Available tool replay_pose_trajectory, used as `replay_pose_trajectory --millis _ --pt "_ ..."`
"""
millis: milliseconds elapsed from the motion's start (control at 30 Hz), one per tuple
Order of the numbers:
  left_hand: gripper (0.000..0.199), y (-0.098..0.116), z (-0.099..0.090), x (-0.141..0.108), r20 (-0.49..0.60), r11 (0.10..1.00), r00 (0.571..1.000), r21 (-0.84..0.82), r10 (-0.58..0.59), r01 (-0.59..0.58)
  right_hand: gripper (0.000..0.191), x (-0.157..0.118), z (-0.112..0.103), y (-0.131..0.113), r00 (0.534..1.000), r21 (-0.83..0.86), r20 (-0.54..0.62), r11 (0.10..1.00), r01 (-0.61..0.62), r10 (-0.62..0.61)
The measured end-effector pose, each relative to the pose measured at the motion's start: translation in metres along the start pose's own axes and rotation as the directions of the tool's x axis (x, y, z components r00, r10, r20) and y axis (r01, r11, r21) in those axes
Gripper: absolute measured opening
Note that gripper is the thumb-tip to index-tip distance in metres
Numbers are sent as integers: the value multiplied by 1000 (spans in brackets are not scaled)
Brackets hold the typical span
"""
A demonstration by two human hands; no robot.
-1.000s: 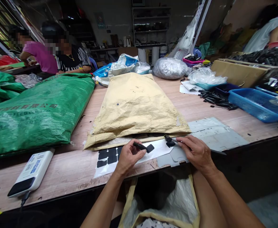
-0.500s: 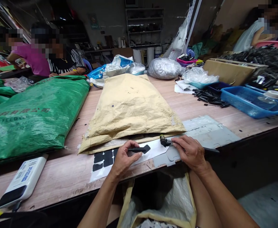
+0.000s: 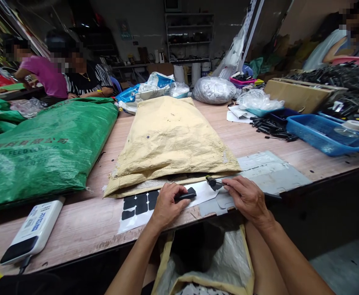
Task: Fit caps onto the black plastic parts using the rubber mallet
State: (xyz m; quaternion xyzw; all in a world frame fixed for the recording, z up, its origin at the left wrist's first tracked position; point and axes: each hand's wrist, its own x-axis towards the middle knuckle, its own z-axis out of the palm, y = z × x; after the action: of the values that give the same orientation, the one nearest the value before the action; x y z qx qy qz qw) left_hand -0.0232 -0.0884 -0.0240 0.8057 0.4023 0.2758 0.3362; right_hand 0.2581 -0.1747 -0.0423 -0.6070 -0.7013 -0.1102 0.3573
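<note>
In my left hand (image 3: 168, 205) a short black stick-like part (image 3: 186, 196) is pinched between thumb and fingers, over a white backing sheet (image 3: 132, 224). Dark rounded patches, which look like black stickers (image 3: 141, 203), cover the left end of that sheet. My right hand (image 3: 248, 198) grips a thin metal-shafted tool (image 3: 214, 182) with a black and yellow head; its exact kind is unclear. The head hovers over or touches the sheet's right end; I cannot tell which. A yellow woven sack (image 3: 173, 143) lies just beyond both hands.
An open sack (image 3: 247, 262) hangs below the table edge. A green sack (image 3: 44, 151) and a white device (image 3: 32, 231) are at left. A grey board (image 3: 268, 172), blue tray (image 3: 326, 141) and black parts (image 3: 277, 130) are at right. Other people sit farther back.
My left hand has moved slightly right with the black stick-like part, which now sits lower and closer to the sheet. My right hand stays nearly in place. The view has shifted a little.
</note>
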Motion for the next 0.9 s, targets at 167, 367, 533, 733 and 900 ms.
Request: replay_pose_trajectory --millis 167,367,533,733,900 --pt "14 0 3 2 6 999 1000 38 16 -16 24 9 -2 -17 999 97 15 994 -41 40" --pt "13 -2 2 2 15 999 1000 28 25 -26 23 12 2 -20 996 48 67 997 -57 54" --pt "12 -3 -1 1 30 998 999 -38 42 -41 22 19 6 -9 993 7 121 1000 -20 19" --pt "13 -2 -4 0 31 993 998 -108 50 -47 26 30 6 -5 962 8 275 1000 -5 3" --pt "13 -1 -5 0 26 989 998 -133 62 -58 19 33 -5 -24 992 0 123 1000 -3 3"
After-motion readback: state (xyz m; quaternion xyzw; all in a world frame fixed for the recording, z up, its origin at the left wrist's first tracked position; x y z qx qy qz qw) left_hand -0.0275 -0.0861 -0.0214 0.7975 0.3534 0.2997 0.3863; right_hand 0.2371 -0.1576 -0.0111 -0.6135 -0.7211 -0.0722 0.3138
